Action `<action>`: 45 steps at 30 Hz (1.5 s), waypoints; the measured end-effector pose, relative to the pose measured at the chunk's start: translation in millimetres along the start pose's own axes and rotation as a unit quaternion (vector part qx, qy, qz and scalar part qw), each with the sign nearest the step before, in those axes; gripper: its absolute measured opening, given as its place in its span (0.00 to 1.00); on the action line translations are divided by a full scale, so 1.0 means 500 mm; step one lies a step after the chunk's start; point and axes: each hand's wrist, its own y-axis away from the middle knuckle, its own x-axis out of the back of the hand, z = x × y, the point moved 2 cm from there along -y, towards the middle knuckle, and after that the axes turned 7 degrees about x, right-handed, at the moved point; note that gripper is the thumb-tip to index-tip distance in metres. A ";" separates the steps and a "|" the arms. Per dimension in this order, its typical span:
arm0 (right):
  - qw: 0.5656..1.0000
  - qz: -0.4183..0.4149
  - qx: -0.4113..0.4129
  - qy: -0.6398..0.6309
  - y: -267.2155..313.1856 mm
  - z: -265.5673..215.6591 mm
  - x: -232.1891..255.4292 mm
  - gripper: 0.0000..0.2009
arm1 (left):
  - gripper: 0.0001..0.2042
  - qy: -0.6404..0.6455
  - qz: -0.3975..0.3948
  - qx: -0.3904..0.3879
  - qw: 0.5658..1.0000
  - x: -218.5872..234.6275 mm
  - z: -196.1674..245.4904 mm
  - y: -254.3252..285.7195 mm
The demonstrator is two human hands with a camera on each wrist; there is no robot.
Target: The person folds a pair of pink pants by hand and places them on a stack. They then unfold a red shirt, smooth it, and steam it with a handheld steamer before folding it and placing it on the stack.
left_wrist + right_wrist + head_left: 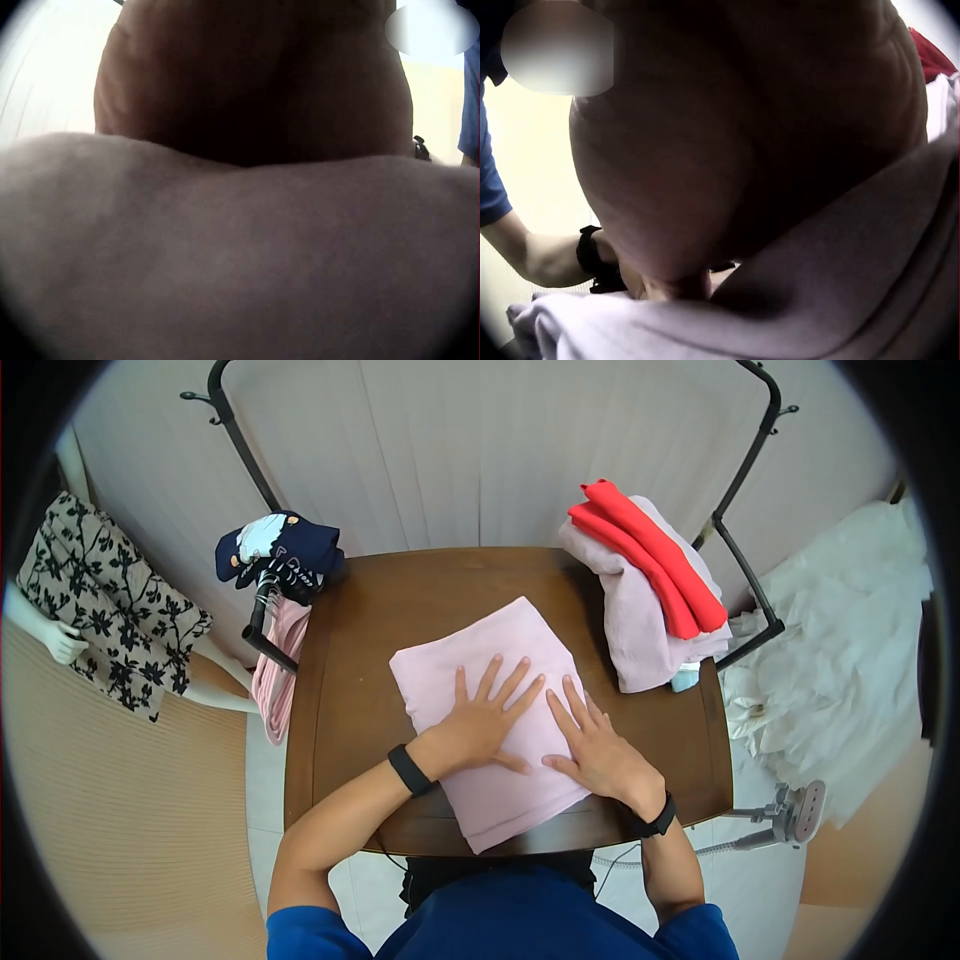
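A folded pale pink cloth (480, 650) lies turned at an angle on the brown wooden table (400, 575), its near corner at the front edge. My left hand (485, 725) rests flat on its middle with the fingers spread. Close beside it, my right hand (598, 755) lies along the cloth's right edge, its fingers extended and pointing away from me. In the left wrist view the palm (255, 82) presses down on the cloth (240, 255). The right wrist view shows the right palm (742, 135) over layered folds of the cloth (840, 277).
Folded red cloth (650, 560) and pale pink cloth (635, 625) are stacked at the table's back right. Dark navy clothing (300, 550) hangs on the rack's left bar. A dressed mannequin (110, 600) stands left, white gauzy fabric (820, 640) right, with a steamer head (800, 812) near the right front.
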 end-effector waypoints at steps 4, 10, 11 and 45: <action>0.999 -0.020 -0.002 0.042 -0.003 0.005 -0.007 0.46 | 0.65 0.015 -0.001 0.008 1.000 -0.006 -0.001 0.000; 0.999 -0.022 0.033 -0.030 -0.002 0.021 0.046 0.44 | 0.58 0.143 -0.028 0.011 0.989 0.054 -0.079 0.021; 0.999 0.014 0.005 -0.041 -0.007 0.029 0.062 0.43 | 0.56 0.208 0.028 0.035 0.977 0.077 -0.105 0.019; 0.918 0.005 -0.021 -0.397 -0.146 0.087 0.041 0.36 | 0.19 0.754 0.061 0.098 0.646 0.186 -0.163 0.027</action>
